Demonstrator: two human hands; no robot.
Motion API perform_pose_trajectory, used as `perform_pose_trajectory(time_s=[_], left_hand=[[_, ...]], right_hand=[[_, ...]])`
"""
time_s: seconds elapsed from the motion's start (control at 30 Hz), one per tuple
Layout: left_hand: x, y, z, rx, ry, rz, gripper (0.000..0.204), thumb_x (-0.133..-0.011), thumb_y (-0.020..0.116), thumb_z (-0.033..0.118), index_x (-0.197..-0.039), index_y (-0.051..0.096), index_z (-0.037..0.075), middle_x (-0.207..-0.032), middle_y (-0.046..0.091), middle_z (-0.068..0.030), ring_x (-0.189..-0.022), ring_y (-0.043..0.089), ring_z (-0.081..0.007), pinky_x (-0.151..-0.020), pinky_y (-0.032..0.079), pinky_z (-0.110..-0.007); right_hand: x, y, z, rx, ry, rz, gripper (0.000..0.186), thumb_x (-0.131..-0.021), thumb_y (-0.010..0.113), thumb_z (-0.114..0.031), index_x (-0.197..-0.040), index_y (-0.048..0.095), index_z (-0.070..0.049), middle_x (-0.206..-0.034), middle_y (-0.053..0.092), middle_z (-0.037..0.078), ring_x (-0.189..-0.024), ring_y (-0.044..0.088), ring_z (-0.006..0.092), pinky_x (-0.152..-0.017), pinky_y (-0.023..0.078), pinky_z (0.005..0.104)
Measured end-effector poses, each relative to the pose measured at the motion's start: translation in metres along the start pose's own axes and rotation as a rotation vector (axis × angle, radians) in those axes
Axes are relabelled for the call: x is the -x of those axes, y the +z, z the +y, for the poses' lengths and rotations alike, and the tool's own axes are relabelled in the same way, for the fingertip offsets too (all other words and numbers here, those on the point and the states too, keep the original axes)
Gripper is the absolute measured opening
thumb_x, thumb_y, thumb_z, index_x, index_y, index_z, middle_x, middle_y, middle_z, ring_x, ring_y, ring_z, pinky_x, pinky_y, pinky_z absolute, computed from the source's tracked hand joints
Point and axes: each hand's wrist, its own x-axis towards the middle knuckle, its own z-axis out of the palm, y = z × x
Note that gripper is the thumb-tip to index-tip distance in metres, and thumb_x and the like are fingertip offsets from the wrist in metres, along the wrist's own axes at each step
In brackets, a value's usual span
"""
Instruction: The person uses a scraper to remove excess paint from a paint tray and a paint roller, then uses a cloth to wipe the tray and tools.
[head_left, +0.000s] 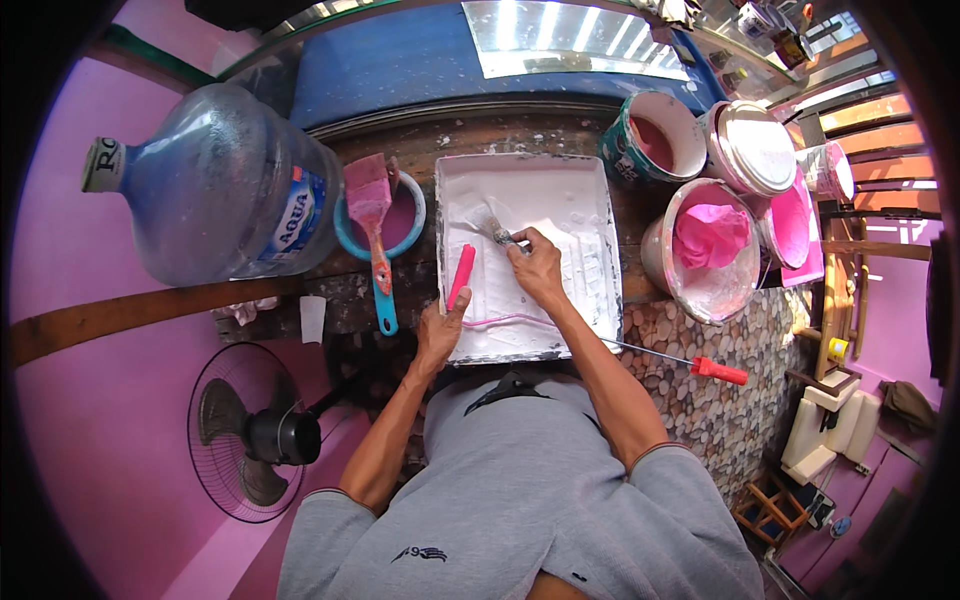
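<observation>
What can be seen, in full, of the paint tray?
The tray is rectangular, its inside coated with white paint and its rim darkly marked; the material is unclear. Ridges show on the right of its floor. It rests on the dark wooden table. The right hand holds a small brush over it, and a pink rod crosses its near part; contact is uncertain.

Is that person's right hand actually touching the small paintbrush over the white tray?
Touching: the head view shows the right hand with its fingers gripping the handle end of the small paintbrush.
</observation>
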Motion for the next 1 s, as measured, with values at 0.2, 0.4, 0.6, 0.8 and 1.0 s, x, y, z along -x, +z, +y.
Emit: perform_pose_trajectory(time_s=[0.2,0.4,0.6,0.8,1.0], left_hand=[[0.001,0.000,0.002,0.041,0.032,0.015,0.074,-0.084,0.051,0.071,-0.104,0.065,0.001,-0.081,0.064,-0.0166,-0.078,0.059,-0.0241,-0.073,0.047,-0.040],[0.001,0.000,0.002,0.024,0.035,0.009,0.074,-0.085,0.051,0.070,-0.104,0.065,-0.001,-0.079,0.064,-0.0159,-0.075,0.057,-0.0234,-0.072,0.047,-0.038],[0.001,0.001,0.002,0.047,0.025,0.002,0.073,-0.085,0.052,0.068,-0.102,0.064,-0.002,-0.076,0.063,-0.0149,-0.073,0.056,-0.0216,-0.070,0.046,-0.038],[0.001,0.000,0.005,0.025,0.011,-0.016,0.073,-0.085,0.053,0.068,-0.105,0.065,-0.002,-0.079,0.064,-0.0155,-0.075,0.056,-0.0213,-0.073,0.047,-0.038],[0.000,0.001,0.004,0.033,-0.005,-0.019,0.075,-0.084,0.053,0.068,-0.105,0.064,-0.002,-0.082,0.064,-0.0167,-0.078,0.058,-0.0219,-0.075,0.047,-0.038]], right_hand=[[-0.005,-0.016,-0.039,0.138,-0.039,0.022,0.024,-0.078,0.061,-0.018,-0.093,0.064,0.001,-0.072,0.063,0.024,-0.068,0.064,0.0359,-0.066,0.049,0.0425],[-0.009,-0.018,-0.027,0.184,-0.075,0.029,0.023,-0.077,0.059,-0.016,-0.091,0.063,0.001,-0.074,0.064,0.024,-0.069,0.064,0.0384,-0.068,0.049,0.0436],[-0.007,-0.009,-0.037,0.167,-0.141,0.004,0.022,-0.078,0.059,-0.016,-0.094,0.063,-0.001,-0.076,0.065,0.025,-0.074,0.065,0.0399,-0.070,0.050,0.0454],[-0.005,-0.009,-0.032,0.241,-0.151,0.055,0.025,-0.079,0.059,-0.017,-0.096,0.062,0.000,-0.076,0.065,0.024,-0.075,0.064,0.0409,-0.071,0.050,0.0462],[-0.005,-0.003,-0.029,0.140,-0.081,0.002,0.025,-0.078,0.058,-0.017,-0.095,0.062,0.001,-0.073,0.064,0.024,-0.074,0.064,0.0406,-0.071,0.049,0.0455]])
